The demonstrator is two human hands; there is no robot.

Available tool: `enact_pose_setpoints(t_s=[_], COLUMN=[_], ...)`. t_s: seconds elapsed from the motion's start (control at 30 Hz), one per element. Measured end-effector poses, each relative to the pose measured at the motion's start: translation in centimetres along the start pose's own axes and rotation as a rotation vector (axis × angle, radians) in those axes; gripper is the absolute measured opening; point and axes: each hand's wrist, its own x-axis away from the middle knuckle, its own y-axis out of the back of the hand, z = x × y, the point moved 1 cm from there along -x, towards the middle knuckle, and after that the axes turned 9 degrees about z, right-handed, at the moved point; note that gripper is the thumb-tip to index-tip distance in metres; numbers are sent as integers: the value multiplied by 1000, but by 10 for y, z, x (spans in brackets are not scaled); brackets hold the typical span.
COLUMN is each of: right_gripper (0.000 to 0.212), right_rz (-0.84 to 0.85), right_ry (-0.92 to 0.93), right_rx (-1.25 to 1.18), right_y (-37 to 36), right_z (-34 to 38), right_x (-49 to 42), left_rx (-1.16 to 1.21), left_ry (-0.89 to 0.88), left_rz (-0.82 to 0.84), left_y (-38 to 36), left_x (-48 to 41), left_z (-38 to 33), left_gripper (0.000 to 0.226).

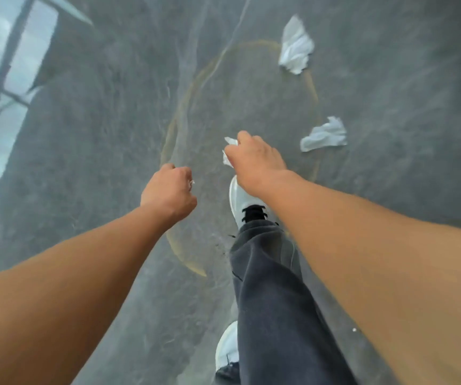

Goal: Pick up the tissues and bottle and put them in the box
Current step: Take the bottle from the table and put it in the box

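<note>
While both of my arms reach forward and down over the grey floor (pixel 90 168), the relation that matters most is between my right hand (pixel 257 159) and the nearest loose tissue (pixel 324 134): it lies just beside that hand, out to its right and a little ahead, crumpled into a strip whose long axis runs roughly left to right, slightly tilted. A second loose tissue (pixel 296 47) lies well beyond it, farther ahead and a bit left of the first, touching the faint brownish ring mark (pixel 193 87) on the floor. My right hand is plainly the nearer one to both. Its fingers are curled closed around a wad of white tissue (pixel 228 151) that pokes out on the thumb side, knuckles up, wrist bent slightly inward. My left hand (pixel 168 190) hangs a little lower and to the left, also balled into a fist; a tiny white scrap (pixel 192 183) shows at its edge, so I judge it holds a tissue too, though most of it is hidden. Below the hands I see a white shoe (pixel 237 201) and a dark trouser leg (pixel 273 301), mid-step. Neither the bottle nor the box is in view, so I cannot tell where they stand. I judge the next grab would fall to the right hand, swinging outward, if its full fingers can take more.
</note>
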Motion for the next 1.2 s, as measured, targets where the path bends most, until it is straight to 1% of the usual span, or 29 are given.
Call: enact_pose_setpoints(t_s=[0.1, 0.17, 0.3, 0.4, 0.5, 0.6, 0.73, 0.77, 0.83, 0.93, 1.03, 1.13, 1.17, 1.2], right_gripper=[27, 28, 26, 24, 22, 22, 21, 20, 23, 23, 24, 23, 25, 27], right_rz=[-71, -110, -141, -175, -166, -152, -231, -250, -233, -271, -363, -453, -475, -499], right_ry=[-118, -176, -305, -382, -470, -572, -709, -733, -782, -959, -1133, -1179, -1186, -1196], right_rx=[-74, -137, -278, -423, -476, -553, -721, -742, -739, -861, -971, -1089, -1125, -1161], right_y=[37, 47, 22, -26, -87, -151, -236, -257, -301, -360, -408, -445, -455, -464], right_z=[-16, -30, -67, -110, -154, -197, -245, -256, -274, -294, -301, -299, -297, -297], right_x=[88, 149, 263, 346, 422, 503, 625, 656, 714, 796, 851, 875, 878, 879], left_rx=[-77, -91, -190, -301, -443, -505, -581, -598, -638, -700, -773, -830, -838, -844], left_ry=[-84, -136, -247, -318, -391, -446, -521, -534, -574, -699, -808, -837, -842, -843], left_rz=[-70, -91, -2, 90, 181, 266, 315, 329, 357, 413, 462, 484, 490, 499], left_y=[28, 30, -14, -85, -163, -244, -358, -387, -441, -519, -583, -632, -645, -655], left_x=[55, 94, 165, 219, 268, 314, 381, 399, 436, 492, 539, 568, 574, 579], left_z=[-52, -88, -146, -182, -217, -261, -324, -339, -369, -410, -446, -463, -464, -463], left_gripper=[12, 9, 12, 14, 15, 17, 15, 15, 15, 15, 17, 16, 18, 26])
